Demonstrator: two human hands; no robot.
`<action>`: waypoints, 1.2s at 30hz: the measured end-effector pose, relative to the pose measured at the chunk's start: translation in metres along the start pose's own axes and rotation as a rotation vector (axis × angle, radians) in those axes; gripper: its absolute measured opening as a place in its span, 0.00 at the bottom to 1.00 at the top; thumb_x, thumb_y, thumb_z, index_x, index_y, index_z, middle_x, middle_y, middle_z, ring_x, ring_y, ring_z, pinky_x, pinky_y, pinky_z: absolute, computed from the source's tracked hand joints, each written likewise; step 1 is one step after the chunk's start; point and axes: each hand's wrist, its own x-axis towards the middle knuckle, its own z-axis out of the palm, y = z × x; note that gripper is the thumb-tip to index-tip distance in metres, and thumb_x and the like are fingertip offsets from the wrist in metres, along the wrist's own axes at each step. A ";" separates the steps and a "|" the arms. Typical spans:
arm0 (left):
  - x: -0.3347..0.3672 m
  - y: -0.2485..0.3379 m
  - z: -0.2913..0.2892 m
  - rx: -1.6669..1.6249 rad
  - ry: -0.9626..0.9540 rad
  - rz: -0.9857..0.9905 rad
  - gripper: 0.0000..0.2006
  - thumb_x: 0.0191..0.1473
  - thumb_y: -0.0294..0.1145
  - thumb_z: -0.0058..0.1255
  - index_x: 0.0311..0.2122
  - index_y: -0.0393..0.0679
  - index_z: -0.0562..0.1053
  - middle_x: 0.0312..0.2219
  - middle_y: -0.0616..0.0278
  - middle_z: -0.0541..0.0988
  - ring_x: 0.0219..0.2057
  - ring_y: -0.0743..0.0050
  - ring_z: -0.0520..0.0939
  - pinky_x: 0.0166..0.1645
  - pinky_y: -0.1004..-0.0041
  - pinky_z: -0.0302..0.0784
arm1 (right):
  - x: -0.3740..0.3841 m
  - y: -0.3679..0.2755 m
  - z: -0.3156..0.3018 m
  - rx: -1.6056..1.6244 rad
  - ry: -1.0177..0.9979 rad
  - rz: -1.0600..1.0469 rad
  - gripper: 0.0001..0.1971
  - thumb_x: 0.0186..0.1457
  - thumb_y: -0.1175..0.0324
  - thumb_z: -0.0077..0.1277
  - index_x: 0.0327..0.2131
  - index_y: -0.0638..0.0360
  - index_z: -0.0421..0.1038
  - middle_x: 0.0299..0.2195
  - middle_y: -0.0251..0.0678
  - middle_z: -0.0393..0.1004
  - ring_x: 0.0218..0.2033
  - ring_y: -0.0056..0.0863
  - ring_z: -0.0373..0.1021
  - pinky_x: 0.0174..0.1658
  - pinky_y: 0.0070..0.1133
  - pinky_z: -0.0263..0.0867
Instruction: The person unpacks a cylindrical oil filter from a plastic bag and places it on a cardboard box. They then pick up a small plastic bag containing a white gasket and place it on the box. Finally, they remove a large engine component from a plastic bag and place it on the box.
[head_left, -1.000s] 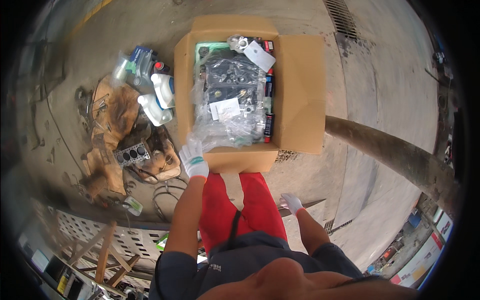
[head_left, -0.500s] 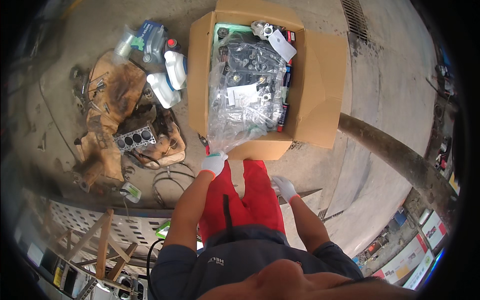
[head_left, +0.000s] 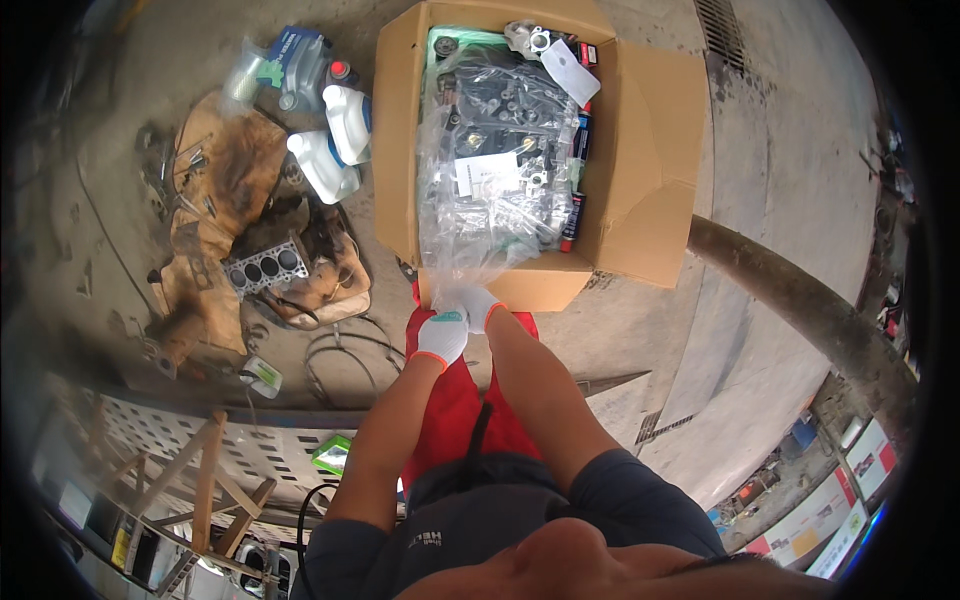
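Both gloved hands meet at frame centre, below the open box (head_left: 640, 190). Left hand (head_left: 441, 336) and right hand (head_left: 479, 305) touch the lower edge of the clear plastic bag (head_left: 490, 190), which fills the box at upper centre. Fingers curl; actual grasp cannot be confirmed. White jugs (head_left: 335, 150) lie upper left.

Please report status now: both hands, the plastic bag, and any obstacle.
Left hand and right hand, gloved, together at near edge of clear plastic bag; grip unclear. Bag with dark metal parts lies in open cardboard box. Nothing blocks.
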 end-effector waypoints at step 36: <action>0.079 -0.010 0.012 -1.498 0.014 -0.820 0.21 0.66 0.54 0.50 0.34 0.45 0.77 0.20 0.71 0.69 0.19 0.77 0.67 0.23 0.72 0.60 | -0.159 0.042 -0.152 0.196 0.532 -0.267 0.16 0.67 0.52 0.52 0.43 0.55 0.76 0.35 0.26 0.75 0.34 0.18 0.71 0.38 0.20 0.68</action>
